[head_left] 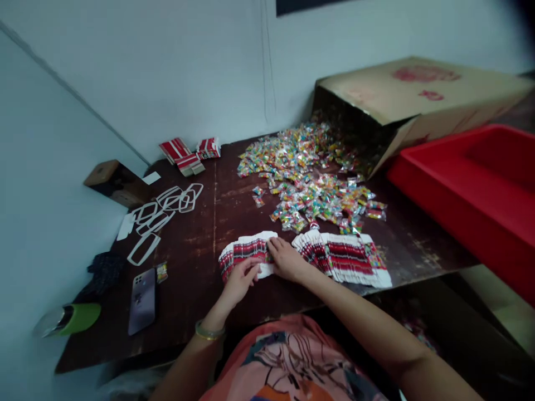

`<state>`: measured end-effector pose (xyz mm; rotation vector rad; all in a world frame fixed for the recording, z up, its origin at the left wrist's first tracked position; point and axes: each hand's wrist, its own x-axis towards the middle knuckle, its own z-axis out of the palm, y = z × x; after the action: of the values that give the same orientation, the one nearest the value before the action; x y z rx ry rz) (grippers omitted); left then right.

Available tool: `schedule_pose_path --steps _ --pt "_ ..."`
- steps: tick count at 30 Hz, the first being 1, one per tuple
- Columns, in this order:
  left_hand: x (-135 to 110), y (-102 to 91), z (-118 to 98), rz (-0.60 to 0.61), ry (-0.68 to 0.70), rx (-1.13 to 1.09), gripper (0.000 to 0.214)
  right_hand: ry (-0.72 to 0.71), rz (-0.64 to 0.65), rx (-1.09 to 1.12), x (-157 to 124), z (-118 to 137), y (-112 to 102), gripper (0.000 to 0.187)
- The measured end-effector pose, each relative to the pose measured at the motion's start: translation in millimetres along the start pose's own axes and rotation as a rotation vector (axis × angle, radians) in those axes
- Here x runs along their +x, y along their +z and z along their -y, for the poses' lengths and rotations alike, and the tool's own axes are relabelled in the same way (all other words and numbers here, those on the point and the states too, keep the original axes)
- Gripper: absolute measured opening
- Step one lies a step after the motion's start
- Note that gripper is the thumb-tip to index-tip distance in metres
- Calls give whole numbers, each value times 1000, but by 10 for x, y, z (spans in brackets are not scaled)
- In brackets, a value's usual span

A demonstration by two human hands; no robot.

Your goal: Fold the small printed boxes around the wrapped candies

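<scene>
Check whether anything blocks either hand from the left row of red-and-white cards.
Nothing visible does. The left hand and right hand both appear to touch the row's right end; the small wrapped packets lie beyond, not between.

Workshop, probably — heaped wrapped sweets, tipped carton, fanned cards, worn table

At seven o'clock from the view's centre, a row of flat printed pieces is laid in an overlapping fan, its white ends and red and dark bands exposed; its three o'clock end is partly covered. At four o'clock, a second row is spread likewise, splayed at nine o'clock, with multicoloured print shown at three o'clock.
</scene>
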<state>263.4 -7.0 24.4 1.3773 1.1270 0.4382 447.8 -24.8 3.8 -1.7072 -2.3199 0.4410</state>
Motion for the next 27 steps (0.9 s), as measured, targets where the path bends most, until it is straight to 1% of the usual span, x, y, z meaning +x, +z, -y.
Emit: schedule_pose_path --steps 1,2,4,5,7,8,10,12,13,15,17,18,20,21,22,25,26,27 --pt "-11 -12 28 -21 -10 -13 36 -16 27 -47 96 -15 0 58" --pt "-17 -27 54 -37 -18 -31 37 -35 42 -81 152 -34 -18 49" --pt "-17 -55 84 -60 -35 -95 41 -64 51 -144 168 -57 -84 30" --pt "-14 -62 83 -70 -51 -150 43 -74 51 -176 137 -51 -120 26" --pt "-17 -50 49 -70 -88 -344 47 -86 36 -229 14 4 -177 27" --pt "-23 -26 19 -46 -107 -474 47 -96 -2 -230 -69 51 -194 29" --pt "-47 63 -49 18 -154 -721 39 -161 -134 -157 -252 163 -207 31" --pt "-74 202 -104 32 -210 -846 24 -217 -292 -3 -415 260 -215 29" --pt "-86 282 -122 29 -235 -848 18 -207 -353 71 -476 289 -226 28" --pt "-101 439 -139 71 -258 -783 16 -111 -409 181 -554 299 -266 28" --pt "-100 551 -151 137 -249 -711 23 -31 -402 295 -592 259 -312 20" --pt "-93 580 -163 142 -238 -690 27 -20 -380 369 -606 230 -331 14" --pt "-73 581 -210 101 -203 -674 33 -5 -362 529 -632 172 -359 10" --pt "-62 560 -245 93 -181 -661 32 18 -377 580 -642 147 -369 8" --pt "-54 533 -284 113 -161 -637 30 47 -405 599 -648 126 -377 8" --pt "-49 479 -381 218 -132 -528 17 75 -464 533 -636 97 -397 31" --pt "-53 481 -395 243 -140 -504 15 74 -464 521 -625 100 -398 33" --pt "-59 496 -399 259 -148 -488 14 84 -461 537 -615 109 -396 29"
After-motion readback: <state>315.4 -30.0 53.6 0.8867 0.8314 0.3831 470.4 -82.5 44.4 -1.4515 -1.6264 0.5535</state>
